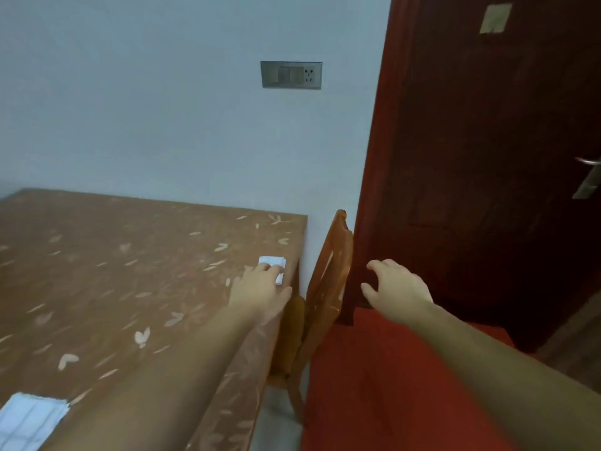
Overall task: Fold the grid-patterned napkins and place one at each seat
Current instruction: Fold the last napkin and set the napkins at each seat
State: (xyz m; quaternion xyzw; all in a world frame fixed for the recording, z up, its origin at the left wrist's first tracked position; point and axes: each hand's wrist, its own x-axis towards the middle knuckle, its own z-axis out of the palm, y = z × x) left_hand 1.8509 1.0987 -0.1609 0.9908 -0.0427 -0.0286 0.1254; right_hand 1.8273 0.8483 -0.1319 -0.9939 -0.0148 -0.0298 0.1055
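Observation:
A small folded white napkin (pixel 274 262) with a faint grid lies near the right edge of the brown leaf-patterned table (pixel 130 271), in front of a wooden chair (pixel 328 278). My left hand (pixel 260 289) reaches across the table and its fingertips rest on the napkin's near part, fingers fairly straight. My right hand (pixel 396 289) hovers in the air beyond the table's edge, to the right of the chair back, fingers spread and loosely bent, holding nothing. Another grid-patterned napkin (pixel 27 421) lies at the table's near left corner, partly cut off by the frame.
The chair is pushed in against the table's right side, close to a dark red door (pixel 487 157) with a metal handle (pixel 588 162). A grey switch and socket plate (pixel 291 74) sits on the pale wall. A red surface (pixel 390 385) lies below my right arm.

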